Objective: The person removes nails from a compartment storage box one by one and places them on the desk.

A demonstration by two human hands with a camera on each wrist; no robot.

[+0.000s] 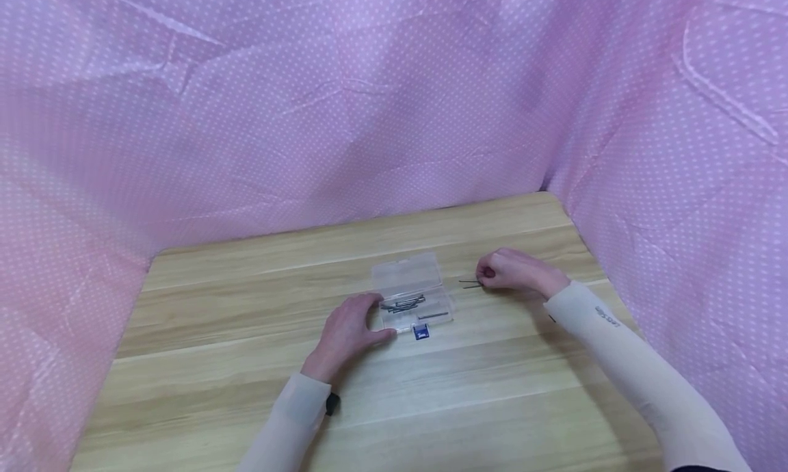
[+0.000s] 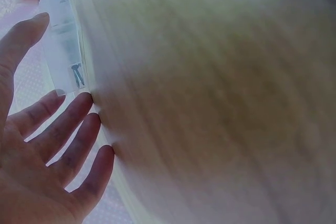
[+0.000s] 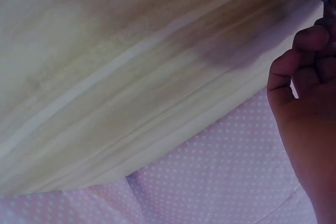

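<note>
A clear plastic box (image 1: 439, 308) lies on the table with its lid (image 1: 406, 275) folded back away from me. Several thin grey metal rods (image 1: 403, 304) lie bunched in its far part, and a single rod (image 1: 434, 315) lies apart in the near right part. A blue label (image 1: 421, 332) marks the front edge. My left hand (image 1: 349, 328) holds the box's left end between thumb and forefinger, the other fingers spread in the left wrist view. To the right of the box, my right hand (image 1: 511, 269) pinches two thin dark metal rods (image 1: 470, 284), whose free ends point left.
The box stands on a light wooden table (image 1: 246, 308) with rounded far corners. Pink cloth (image 1: 345, 102) with white dots hangs behind the table and along both sides. A small black object (image 1: 332, 403) shows at my left wrist.
</note>
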